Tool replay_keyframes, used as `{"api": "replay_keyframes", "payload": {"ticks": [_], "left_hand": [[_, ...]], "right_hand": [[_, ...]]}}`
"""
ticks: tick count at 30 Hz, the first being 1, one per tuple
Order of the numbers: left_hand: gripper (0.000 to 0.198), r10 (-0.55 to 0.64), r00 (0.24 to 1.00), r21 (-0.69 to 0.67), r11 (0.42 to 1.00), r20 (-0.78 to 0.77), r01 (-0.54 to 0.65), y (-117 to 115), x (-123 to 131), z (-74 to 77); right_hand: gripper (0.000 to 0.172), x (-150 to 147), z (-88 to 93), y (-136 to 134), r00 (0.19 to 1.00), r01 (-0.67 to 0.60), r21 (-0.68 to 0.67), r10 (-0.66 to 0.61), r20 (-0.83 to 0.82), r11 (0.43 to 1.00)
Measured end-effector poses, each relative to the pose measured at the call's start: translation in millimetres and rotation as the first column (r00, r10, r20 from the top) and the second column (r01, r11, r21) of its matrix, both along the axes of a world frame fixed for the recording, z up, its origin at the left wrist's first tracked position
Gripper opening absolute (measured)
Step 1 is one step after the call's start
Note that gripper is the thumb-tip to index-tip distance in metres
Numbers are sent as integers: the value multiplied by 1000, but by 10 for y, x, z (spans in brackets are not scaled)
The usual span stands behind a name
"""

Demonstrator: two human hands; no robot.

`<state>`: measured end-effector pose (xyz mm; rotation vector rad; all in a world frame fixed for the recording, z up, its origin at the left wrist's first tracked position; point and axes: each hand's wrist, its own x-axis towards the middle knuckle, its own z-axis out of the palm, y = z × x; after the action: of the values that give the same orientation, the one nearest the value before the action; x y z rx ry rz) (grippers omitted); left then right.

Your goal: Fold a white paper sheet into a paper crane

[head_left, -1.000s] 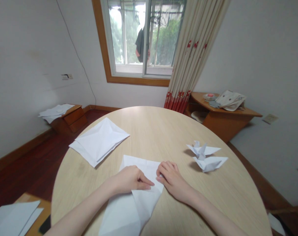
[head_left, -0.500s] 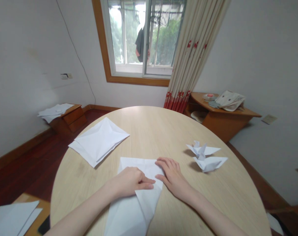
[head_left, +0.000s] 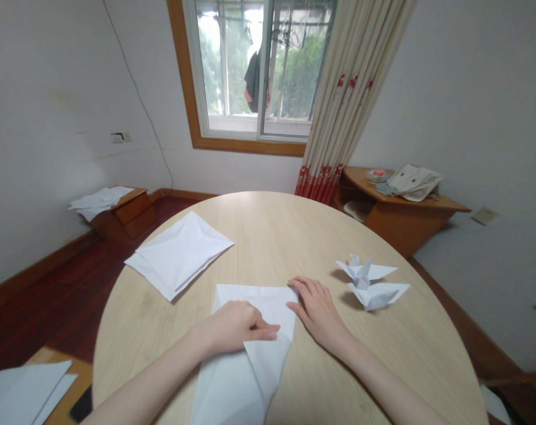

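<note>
A white sheet of paper (head_left: 250, 366), partly folded, lies on the round wooden table (head_left: 286, 236) right in front of me. My left hand (head_left: 235, 326) rests on its middle with the fingers curled and the forefinger pressed flat along a fold. My right hand (head_left: 317, 308) lies open with fingers stretched out, pressing the sheet's far right corner against the table. Neither hand lifts the paper.
A stack of creased white sheets (head_left: 179, 254) lies at the table's left. Two folded paper birds (head_left: 371, 282) sit to the right. Loose paper (head_left: 24, 392) lies at the lower left. A low cabinet (head_left: 117, 209) and a side desk (head_left: 401, 209) stand by the walls.
My right hand has slid away from the left hand, up and to the right along the sheet's edge, and its fingers have flattened. The left hand has stayed on the fold.
</note>
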<state>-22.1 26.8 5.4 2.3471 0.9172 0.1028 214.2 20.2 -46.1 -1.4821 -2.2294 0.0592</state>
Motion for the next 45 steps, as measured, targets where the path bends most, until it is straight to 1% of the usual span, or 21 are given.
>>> {"api": "replay_keyframes", "payload": {"ticks": [4, 8, 14, 19, 21, 24, 29, 33, 35, 38, 45], "left_hand": [[43, 7, 1000, 7, 1000, -3, -7, 12, -2, -18], [51, 8, 1000, -6, 1000, 2, -8, 19, -2, -18], [44, 23, 1000, -23, 999, -5, -23, 15, -2, -12], [37, 27, 1000, -46, 999, -1, -27, 12, 2, 3], [34, 30, 1000, -54, 998, 4, -30, 12, 3, 11], [35, 33, 999, -57, 998, -4, -33, 12, 4, 17], [36, 38, 999, -62, 997, -2, -38, 10, 3, 13], [39, 43, 999, -54, 998, -7, -43, 9, 8, 10], [42, 46, 999, -56, 997, -13, -47, 9, 12, 11], [48, 50, 998, -52, 997, -24, -52, 10, 16, 15], [52, 39, 999, -49, 998, -1, -39, 15, 17, -1]], "right_hand": [[30, 44, -36, 59, 999, 47, 29, -47, -15, 998], [29, 70, -73, 116, 996, 89, 87, -90, 11, 992], [27, 81, -79, 181, 987, 140, 114, -148, 69, 984], [15, 21, 17, 143, 969, 177, 102, -191, 158, 979], [15, -8, 64, 110, 960, 178, 89, -193, 205, 980], [18, -39, 124, 53, 952, 145, 58, -156, 265, 988], [24, -62, 204, -68, 950, 9, -28, 0, 313, 1000], [27, -65, 278, -153, 939, -123, -145, 162, 304, 982], [28, -65, 313, -176, 931, -160, -205, 217, 293, 966], [29, -65, 349, -191, 929, -174, -245, 242, 281, 954], [31, -65, 382, -225, 935, -229, -303, 295, 197, 925]]}}
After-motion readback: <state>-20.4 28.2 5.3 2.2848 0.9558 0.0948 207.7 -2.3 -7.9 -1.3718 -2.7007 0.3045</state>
